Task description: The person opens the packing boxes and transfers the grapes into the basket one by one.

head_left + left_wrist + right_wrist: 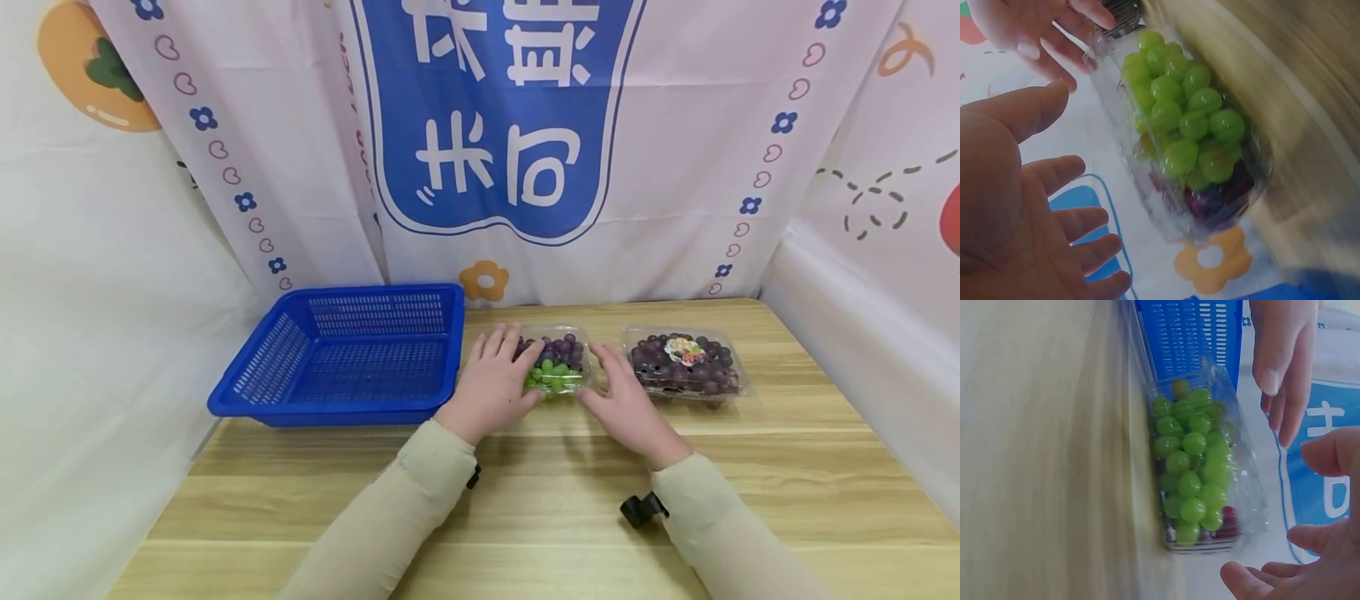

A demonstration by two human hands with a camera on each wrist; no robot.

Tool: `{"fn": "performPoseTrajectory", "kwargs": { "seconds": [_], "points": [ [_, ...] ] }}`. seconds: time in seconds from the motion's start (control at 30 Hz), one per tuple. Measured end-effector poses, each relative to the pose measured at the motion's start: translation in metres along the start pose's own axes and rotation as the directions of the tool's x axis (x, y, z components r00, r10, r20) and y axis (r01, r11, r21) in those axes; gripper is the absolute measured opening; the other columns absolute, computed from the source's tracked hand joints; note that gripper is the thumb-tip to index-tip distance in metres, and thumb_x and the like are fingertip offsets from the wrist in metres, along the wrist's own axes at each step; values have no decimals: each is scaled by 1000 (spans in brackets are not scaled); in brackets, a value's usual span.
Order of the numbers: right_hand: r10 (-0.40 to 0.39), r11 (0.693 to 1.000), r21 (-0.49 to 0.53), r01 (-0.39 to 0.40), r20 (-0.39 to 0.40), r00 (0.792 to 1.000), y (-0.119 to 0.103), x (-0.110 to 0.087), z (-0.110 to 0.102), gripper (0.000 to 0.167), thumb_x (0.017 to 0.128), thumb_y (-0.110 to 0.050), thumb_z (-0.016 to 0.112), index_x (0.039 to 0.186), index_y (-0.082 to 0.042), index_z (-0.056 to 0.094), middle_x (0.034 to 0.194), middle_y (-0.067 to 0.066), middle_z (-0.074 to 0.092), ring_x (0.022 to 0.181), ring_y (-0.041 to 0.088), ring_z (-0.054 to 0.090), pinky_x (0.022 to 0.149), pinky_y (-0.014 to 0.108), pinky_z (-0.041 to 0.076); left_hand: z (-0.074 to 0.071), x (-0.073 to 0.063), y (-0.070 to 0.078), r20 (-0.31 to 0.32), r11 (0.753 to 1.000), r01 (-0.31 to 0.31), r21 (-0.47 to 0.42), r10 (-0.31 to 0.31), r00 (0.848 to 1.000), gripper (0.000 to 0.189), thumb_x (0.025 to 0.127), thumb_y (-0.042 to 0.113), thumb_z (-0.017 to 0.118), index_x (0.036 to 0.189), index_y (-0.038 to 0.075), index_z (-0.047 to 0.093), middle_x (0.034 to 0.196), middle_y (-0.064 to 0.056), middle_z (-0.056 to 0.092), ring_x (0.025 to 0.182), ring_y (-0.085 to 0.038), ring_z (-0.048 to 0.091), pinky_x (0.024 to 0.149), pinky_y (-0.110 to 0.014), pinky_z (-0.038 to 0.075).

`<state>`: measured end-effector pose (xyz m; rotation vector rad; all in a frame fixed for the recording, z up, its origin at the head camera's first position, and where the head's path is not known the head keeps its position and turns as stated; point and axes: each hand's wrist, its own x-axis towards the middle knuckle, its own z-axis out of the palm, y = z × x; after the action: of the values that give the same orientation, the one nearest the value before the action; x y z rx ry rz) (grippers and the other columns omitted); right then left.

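Mixed-grape clamshell [1247, 487]: it is lying on the tabletop [562, 517], just right of the blue plastic basket [337, 408].
Long axis: it is running toward the basket, one short end facing it; green grapes [1192, 462] are filling the near long side, dark grapes [562, 346] the far one.
Left hand [491, 387]: it is hovering at the basket-side end, fingers and thumb standing apart, gripping nothing.
Right hand [626, 408]: it is hanging at the end away from the basket, thumb and fingers standing apart; contact is not showing clearly.
Dark-grape clamshell [690, 392]: it is resting farther right of the basket.
Progress: both clamshells are sitting outside the basket; the work is probably only beginning, the gripping remaining undone.
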<state>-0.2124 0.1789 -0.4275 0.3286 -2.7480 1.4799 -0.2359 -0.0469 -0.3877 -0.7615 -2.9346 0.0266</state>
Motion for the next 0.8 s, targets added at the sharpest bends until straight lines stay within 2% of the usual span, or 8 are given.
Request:
{"fn": "performPoseTrajectory", "kwargs": {
  "seconds": [0.13, 0.3, 0.47, 0.63, 0.8],
  "points": [
    [45, 997, 60, -46, 8, 999, 5, 8, 5, 86, 98, -32, 65, 164, -20, 11, 167, 17, 8, 138, 50, 37, 105, 65, 38, 8, 10, 5, 24, 1000, 16, -17, -16, 1000, 76, 98, 58, 58, 161, 29, 30, 168, -12, 16, 153, -35, 13, 121, -56, 14],
    [95, 987, 127, -97, 24, 995, 11, 16, 11, 92, 97, -30, 65, 165, -22, 4, 168, 13, 7, 147, 45, 25, 111, 62, 31, 19, 19, 7, 18, 999, 29, -46, -28, 999, 74, 98, 56, 59, 161, 29, 31, 167, -11, 18, 153, -34, 13, 120, -59, 14],
    [113, 986, 121, -115, 26, 993, 17, 21, 16, 98, 94, -28, 68, 164, -21, 0, 168, 15, 10, 148, 44, 23, 115, 62, 24, 24, 24, 7, 22, 998, 36, -51, -35, 999, 75, 97, 57, 59, 161, 29, 31, 167, -11, 18, 153, -35, 14, 120, -59, 13],
    [145, 982, 119, -147, 26, 989, 21, 23, 18, 102, 92, -32, 70, 164, -25, -2, 167, 18, 13, 146, 46, 25, 113, 66, 24, 27, 30, 6, 28, 999, 11, -31, -10, 1000, 77, 97, 61, 57, 161, 30, 30, 168, -11, 17, 153, -34, 13, 121, -58, 11],
    [143, 976, 159, -147, 37, 989, 24, 24, 19, 104, 91, -31, 71, 164, -30, -3, 168, 13, 12, 148, 44, 21, 115, 64, 21, 29, 35, 5, 31, 1000, -8, -4, 8, 999, 77, 95, 64, 56, 161, 32, 30, 167, -10, 20, 152, -35, 17, 119, -60, 14]
  ]
}}
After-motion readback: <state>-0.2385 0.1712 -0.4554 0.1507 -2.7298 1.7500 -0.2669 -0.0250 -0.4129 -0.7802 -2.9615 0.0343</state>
